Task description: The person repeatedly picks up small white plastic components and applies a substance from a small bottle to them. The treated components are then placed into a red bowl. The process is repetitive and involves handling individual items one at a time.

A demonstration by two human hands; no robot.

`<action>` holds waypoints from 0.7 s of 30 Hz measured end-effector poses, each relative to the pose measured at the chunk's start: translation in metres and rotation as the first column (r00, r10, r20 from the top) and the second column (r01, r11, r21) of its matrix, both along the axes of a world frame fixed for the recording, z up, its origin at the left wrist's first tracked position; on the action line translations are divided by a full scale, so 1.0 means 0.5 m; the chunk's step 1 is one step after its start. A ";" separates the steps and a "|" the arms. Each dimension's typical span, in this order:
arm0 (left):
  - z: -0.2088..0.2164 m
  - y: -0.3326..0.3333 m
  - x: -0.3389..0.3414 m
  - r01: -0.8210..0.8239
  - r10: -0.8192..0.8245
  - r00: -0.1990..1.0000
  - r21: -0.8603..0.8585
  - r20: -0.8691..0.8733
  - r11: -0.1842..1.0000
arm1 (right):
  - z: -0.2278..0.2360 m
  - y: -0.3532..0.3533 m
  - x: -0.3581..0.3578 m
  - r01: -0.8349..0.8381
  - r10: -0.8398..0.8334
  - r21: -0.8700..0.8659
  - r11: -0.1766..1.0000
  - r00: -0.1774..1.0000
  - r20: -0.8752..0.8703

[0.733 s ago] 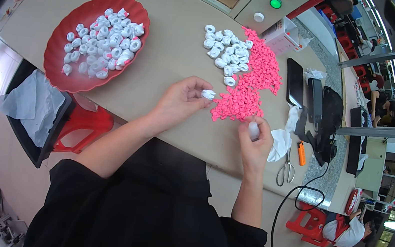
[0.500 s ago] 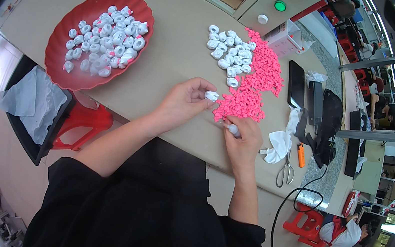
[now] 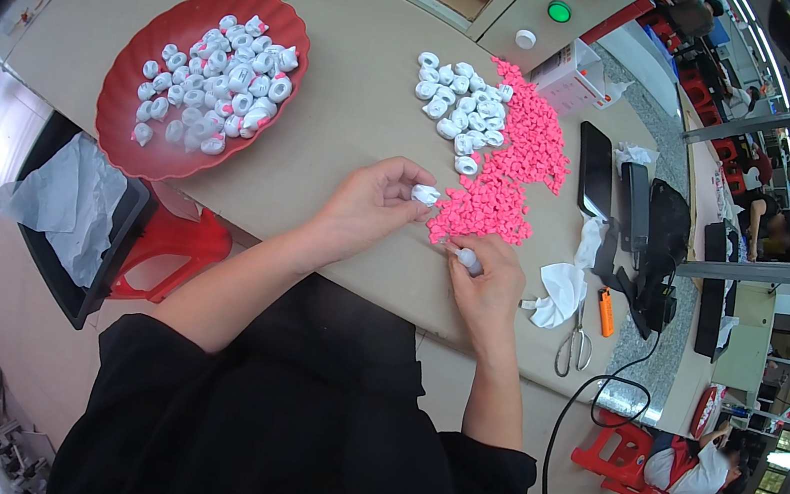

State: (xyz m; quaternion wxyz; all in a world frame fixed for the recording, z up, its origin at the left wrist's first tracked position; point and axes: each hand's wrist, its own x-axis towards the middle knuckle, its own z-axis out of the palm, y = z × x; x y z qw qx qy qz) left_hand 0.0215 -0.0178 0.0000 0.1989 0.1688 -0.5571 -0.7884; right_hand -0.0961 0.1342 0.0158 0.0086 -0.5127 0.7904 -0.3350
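Between the fingertips of my left hand (image 3: 378, 202) is a small white figurine piece (image 3: 425, 195), held just above the table. My right hand (image 3: 488, 285) is closed around a small whitish translucent bottle (image 3: 467, 260), its tip pointing toward the near edge of a heap of tiny pink pieces (image 3: 483, 209). Both hands are close together at the near side of that heap. Beyond them lies a group of white ring-like pieces (image 3: 460, 105), touching the pink heap on its left. A red scalloped tray (image 3: 129, 58) at the left holds many white pieces, some with pink parts attached.
Right of my right hand lie a crumpled white tissue (image 3: 560, 296), scissors (image 3: 575, 348), an orange lighter (image 3: 605, 312) and a black phone (image 3: 595, 169). A black cable (image 3: 588, 385) hangs past the table's right side. A red stool (image 3: 174, 251) and black bin (image 3: 82, 213) stand left.
Both hands keep nearly the same position and grip. The whole view has shifted very slightly; nothing has been picked up or let go.
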 end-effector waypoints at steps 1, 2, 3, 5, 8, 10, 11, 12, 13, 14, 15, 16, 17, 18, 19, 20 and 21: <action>0.001 0.000 0.000 0.002 -0.002 1.000 -0.005 -0.001 1.000 | -0.002 0.000 -0.002 -0.011 0.011 0.014 1.000 1.000 -0.020; 0.002 0.000 0.000 0.005 -0.005 1.000 -0.010 -0.002 1.000 | -0.003 0.001 -0.003 -0.007 0.009 -0.038 0.999 0.998 0.064; 0.002 0.001 -0.001 0.015 -0.015 1.000 0.006 -0.010 1.000 | -0.005 0.004 -0.003 0.003 0.010 -0.090 0.996 0.989 0.149; 0.003 0.003 -0.001 0.037 -0.036 0.999 0.038 -0.027 0.999 | 0.001 0.000 0.001 0.072 -0.008 -0.147 0.987 0.919 0.394; 0.006 0.005 0.001 0.090 -0.090 0.996 0.001 -0.020 0.996 | 0.022 -0.017 0.019 0.199 -0.032 -0.142 0.970 0.681 0.732; 0.013 0.006 0.002 0.124 -0.124 0.992 0.010 -0.031 0.992 | 0.022 -0.029 0.024 0.237 -0.004 -0.163 0.958 0.578 0.816; 0.015 0.007 0.003 0.142 -0.141 0.989 0.014 -0.037 0.990 | 0.020 -0.037 0.029 0.228 0.036 -0.195 0.954 0.560 0.828; 0.012 0.007 0.003 0.144 -0.144 0.989 0.013 -0.042 0.989 | 0.016 -0.046 0.034 0.216 0.078 -0.227 0.950 0.540 0.838; 0.007 0.007 0.003 0.147 -0.147 0.988 0.013 -0.048 0.989 | 0.013 -0.052 0.036 0.204 0.119 -0.259 0.944 0.520 0.846; 0.005 0.007 0.004 0.150 -0.150 0.987 0.013 -0.054 0.989 | 0.010 -0.052 0.035 0.208 0.109 -0.247 0.946 0.516 0.849; 0.004 0.007 0.004 0.158 -0.157 0.986 0.007 -0.053 0.987 | 0.006 -0.050 0.033 0.210 0.096 -0.233 0.950 0.513 0.853; 0.004 0.008 0.005 0.165 -0.164 0.985 0.002 -0.052 0.986 | 0.004 -0.049 0.031 0.211 0.084 -0.219 0.953 0.510 0.856; 0.005 0.008 0.005 0.172 -0.172 0.984 -0.004 -0.051 0.985 | 0.004 -0.049 0.030 0.207 0.079 -0.213 0.955 0.513 0.854; 0.006 0.008 0.005 0.174 -0.175 0.984 -0.013 -0.041 0.985 | 0.004 -0.049 0.029 0.204 0.073 -0.206 0.957 0.518 0.853; 0.008 0.008 0.006 0.177 -0.177 0.984 -0.022 -0.031 0.984 | 0.004 -0.049 0.028 0.202 0.067 -0.199 0.959 0.522 0.851; 0.010 0.008 0.007 0.179 -0.179 0.984 -0.031 -0.020 0.983 | 0.003 -0.049 0.027 0.200 0.066 -0.197 0.960 0.519 0.852; 0.013 0.009 0.007 0.178 -0.179 0.984 -0.032 -0.016 0.983 | 0.002 -0.049 0.026 0.197 0.068 -0.196 0.961 0.517 0.853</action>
